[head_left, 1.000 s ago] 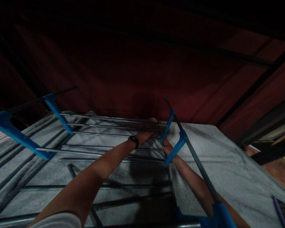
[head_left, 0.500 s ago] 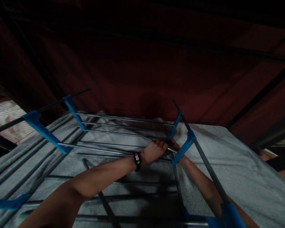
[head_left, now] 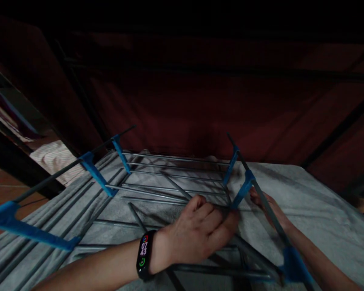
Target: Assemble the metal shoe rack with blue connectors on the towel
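Note:
My left hand (head_left: 197, 230), wearing a black fitness band (head_left: 144, 255), is closed over a loose grey metal tube (head_left: 174, 184) that slants across the rack. The tube comes out below my fingers toward the lower right. My right hand (head_left: 268, 208) is just outside the right side rail (head_left: 273, 216), beside a blue plastic bracket (head_left: 242, 192). Its fingers look loosely apart, partly behind the rail, with nothing seen in them. The rack lies on a grey blanket (head_left: 315, 210), with crossbars (head_left: 157, 194) running between blue brackets on both sides.
A dark red panel (head_left: 182, 105) with dark bars rises behind the blanket. Another side rail (head_left: 54, 176) with blue brackets (head_left: 97, 173) stands at the left. Beyond it are pale striped fabric (head_left: 57, 159) and brown floor (head_left: 6, 194). A second loose tube (head_left: 136, 216) slants under my left wrist.
My left hand has come nearer and lower, and the slanting tube has shifted with it. My right hand has left the crossbar end and bracket and moved outside the right rail. The view has shifted.

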A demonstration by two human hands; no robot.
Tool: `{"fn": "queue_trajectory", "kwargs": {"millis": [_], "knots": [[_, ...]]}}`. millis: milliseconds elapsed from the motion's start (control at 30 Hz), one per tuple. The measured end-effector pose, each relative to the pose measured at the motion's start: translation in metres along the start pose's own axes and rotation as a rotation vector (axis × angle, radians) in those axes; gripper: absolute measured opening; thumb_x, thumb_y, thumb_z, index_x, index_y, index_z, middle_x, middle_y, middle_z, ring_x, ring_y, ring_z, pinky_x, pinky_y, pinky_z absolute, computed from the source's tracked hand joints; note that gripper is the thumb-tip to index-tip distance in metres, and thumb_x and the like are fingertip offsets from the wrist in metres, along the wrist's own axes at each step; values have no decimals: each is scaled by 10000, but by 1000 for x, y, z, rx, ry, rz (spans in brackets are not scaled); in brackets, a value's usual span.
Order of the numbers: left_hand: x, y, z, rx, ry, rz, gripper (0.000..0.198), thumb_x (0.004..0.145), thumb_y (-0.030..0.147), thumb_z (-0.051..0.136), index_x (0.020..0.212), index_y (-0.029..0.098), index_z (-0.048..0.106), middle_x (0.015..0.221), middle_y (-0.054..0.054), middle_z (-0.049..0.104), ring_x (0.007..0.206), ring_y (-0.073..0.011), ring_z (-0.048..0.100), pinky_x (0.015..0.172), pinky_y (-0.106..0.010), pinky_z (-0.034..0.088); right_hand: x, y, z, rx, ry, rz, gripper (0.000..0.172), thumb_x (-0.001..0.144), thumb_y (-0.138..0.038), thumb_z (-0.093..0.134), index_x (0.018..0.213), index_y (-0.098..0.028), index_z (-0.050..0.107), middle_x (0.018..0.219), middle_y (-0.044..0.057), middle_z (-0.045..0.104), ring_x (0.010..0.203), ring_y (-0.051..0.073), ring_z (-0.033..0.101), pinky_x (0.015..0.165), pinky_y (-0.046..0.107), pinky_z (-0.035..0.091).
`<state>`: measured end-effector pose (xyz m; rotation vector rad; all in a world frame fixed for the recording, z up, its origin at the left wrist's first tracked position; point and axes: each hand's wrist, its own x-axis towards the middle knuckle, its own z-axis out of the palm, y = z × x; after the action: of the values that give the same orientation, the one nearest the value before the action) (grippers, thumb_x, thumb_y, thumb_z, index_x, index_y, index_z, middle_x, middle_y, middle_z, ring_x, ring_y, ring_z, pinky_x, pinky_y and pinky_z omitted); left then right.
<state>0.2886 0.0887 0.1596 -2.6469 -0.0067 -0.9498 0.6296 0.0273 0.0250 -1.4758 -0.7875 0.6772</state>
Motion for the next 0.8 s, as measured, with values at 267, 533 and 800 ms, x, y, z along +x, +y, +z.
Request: {"fn": "queue_trajectory", "kwargs": {"millis": [267,533,800], "knots": [[53,-8,-18,58,-40,106,500,999,241,504,1494,269,436,891,-40,622,785,-162,600,728,-304,521,22,-112,-6,129,96,-72,384,640,-282,789,1023,-272,760,1148,45,758,1089,237,696,1047,389,547],[93,-125,83,70,-310,-348,425,1037,213,418,1456,171,470,1333,-142,639,1119,-263,639,862,-370,498,81,-151,32,30,12,-125,327,637,-234,702,962,-211,725,1066,56,745,986,197,677,887,321,555],[105,-143,155,-37,-318,-327,332,1008,141,410,1262,177,622,1271,-127,666,1175,-259,608,950,-398,455,120,-137,66,-248,-136,-99,165,641,-353,606,709,-204,588,635,-19,573,635,138,533,661,256,467]]}}
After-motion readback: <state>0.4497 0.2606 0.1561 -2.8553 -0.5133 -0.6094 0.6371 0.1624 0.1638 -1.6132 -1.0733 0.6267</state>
